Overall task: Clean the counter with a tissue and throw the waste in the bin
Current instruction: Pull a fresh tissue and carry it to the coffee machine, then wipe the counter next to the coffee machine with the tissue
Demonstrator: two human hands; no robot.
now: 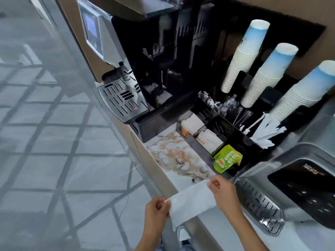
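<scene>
A white tissue (pixel 190 201) is stretched between my two hands, over the front edge of the marble counter (pixel 174 156). My left hand (pixel 156 208) pinches its lower left corner. My right hand (pixel 223 192) pinches its upper right corner. The counter top shows brown and orange stains, and a small dark speck (pixel 194 180) lies just above the tissue. No bin is in view.
A coffee machine (pixel 126 73) with a drip tray (pixel 121 98) stands at the counter's far end. A black organiser (pixel 217 134) holds sachets, stirrers and green tea bags (pixel 227 158). Three paper cup stacks (pixel 243 57) lean behind it. A second machine's drip tray (pixel 259 203) is beside my right hand.
</scene>
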